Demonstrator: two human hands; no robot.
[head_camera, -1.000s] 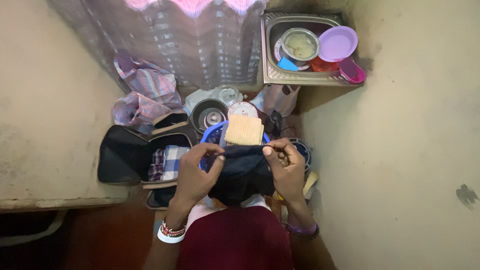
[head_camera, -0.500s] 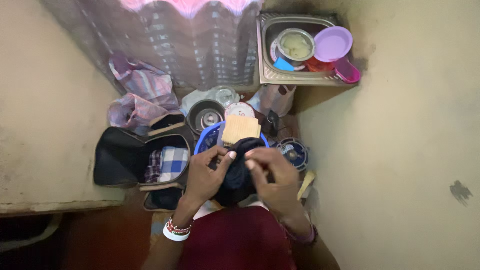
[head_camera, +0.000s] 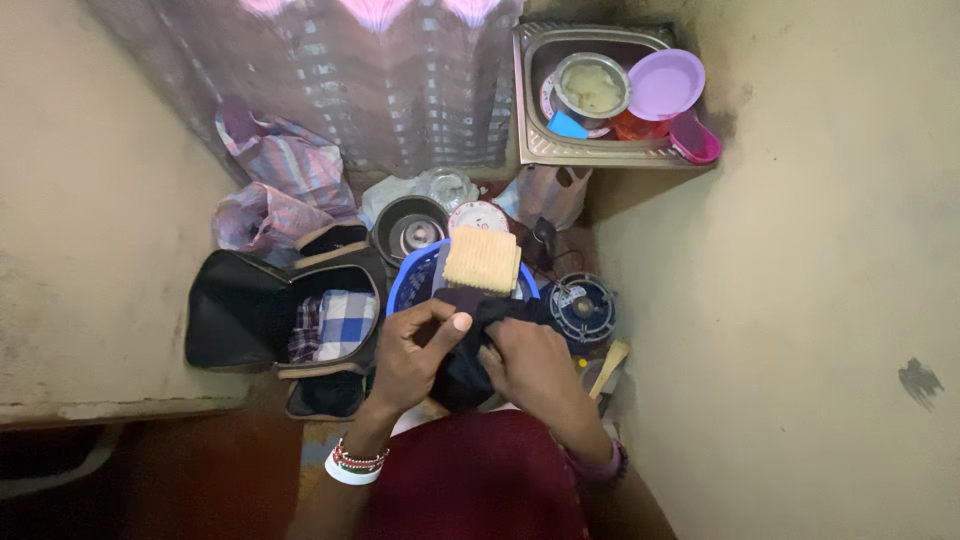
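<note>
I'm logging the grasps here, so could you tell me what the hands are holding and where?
Both the left hand and the right hand grip a dark garment at its bunched upper edge.

Matt dark cloth (head_camera: 462, 365), steel sink (head_camera: 535, 145)

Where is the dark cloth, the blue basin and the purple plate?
dark cloth (head_camera: 465, 365), head view, middle of the bunched fabric.
blue basin (head_camera: 408, 285), head view, left rim.
purple plate (head_camera: 668, 82), head view, centre of the plate.

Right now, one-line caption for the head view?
Both hands, left hand and right hand, bunch a dark garment above a blue basin.
</note>
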